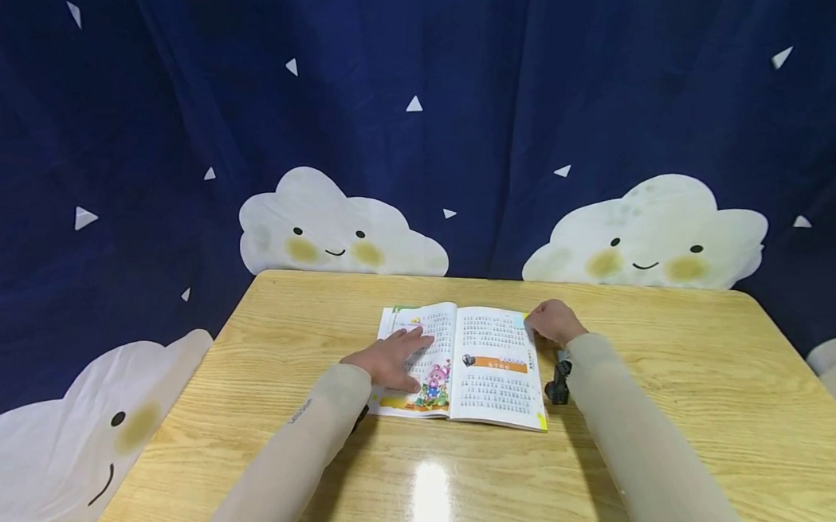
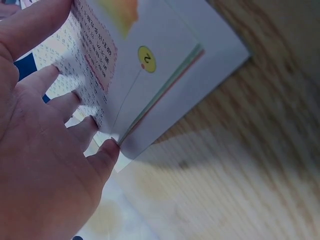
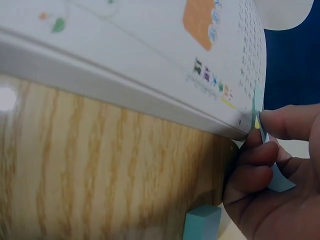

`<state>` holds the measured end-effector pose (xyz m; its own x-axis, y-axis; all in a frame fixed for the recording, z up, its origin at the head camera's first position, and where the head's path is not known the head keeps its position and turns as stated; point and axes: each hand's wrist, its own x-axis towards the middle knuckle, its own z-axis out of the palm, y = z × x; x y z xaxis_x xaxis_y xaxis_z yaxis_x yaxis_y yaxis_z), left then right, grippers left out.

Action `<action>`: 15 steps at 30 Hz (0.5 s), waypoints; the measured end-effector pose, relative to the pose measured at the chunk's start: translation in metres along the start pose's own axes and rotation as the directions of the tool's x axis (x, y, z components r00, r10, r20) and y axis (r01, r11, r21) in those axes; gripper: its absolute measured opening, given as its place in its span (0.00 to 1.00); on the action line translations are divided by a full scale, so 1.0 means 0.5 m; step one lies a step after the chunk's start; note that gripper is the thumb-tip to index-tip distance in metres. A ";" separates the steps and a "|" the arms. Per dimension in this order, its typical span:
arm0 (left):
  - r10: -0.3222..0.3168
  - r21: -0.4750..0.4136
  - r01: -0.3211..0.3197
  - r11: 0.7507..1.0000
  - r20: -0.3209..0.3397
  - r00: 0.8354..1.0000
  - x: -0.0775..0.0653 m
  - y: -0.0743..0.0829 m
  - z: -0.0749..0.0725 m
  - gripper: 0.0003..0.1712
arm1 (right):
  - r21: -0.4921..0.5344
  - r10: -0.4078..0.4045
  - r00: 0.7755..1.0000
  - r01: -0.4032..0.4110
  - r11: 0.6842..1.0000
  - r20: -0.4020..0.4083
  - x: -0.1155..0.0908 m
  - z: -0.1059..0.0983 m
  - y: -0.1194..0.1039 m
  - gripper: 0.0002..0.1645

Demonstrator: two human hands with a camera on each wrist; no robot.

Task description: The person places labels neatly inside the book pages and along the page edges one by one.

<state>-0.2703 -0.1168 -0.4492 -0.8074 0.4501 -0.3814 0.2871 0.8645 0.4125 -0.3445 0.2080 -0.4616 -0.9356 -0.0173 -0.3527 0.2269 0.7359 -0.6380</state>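
Note:
An open book point(image 1: 492, 393) with printed text and colour pictures lies on the wooden table. My left hand point(image 1: 392, 361) rests on its left page with fingers spread; the left wrist view shows this hand point(image 2: 55, 135) along the book's edge, near a page corner point(image 2: 145, 60). At the upper right corner of the right page is my right hand point(image 1: 556, 321). In the right wrist view, thumb and curled fingers of this hand point(image 3: 280, 155) pinch a light blue paper slip point(image 3: 281, 181) at the page corner. Part of the slip is hidden by the fingers.
The wooden table point(image 1: 299, 318) extends around the book. A pale teal block-shaped thing point(image 3: 202, 223) shows below the right hand; what it is cannot be told. Behind the table hangs a dark blue curtain point(image 1: 368, 130) with white clouds and triangles.

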 end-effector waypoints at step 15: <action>-0.019 -0.011 0.019 1.000 -0.010 1.000 0.001 0.002 -0.003 0.50 | -0.065 -0.028 1.000 0.027 0.998 -0.014 0.004 -0.003 0.001 0.16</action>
<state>-0.2710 -0.1161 -0.4478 -0.8178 0.4311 -0.3812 0.2659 0.8706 0.4139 -0.3467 0.2093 -0.4616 -0.9453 -0.0281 -0.3251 0.1838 0.7774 -0.6016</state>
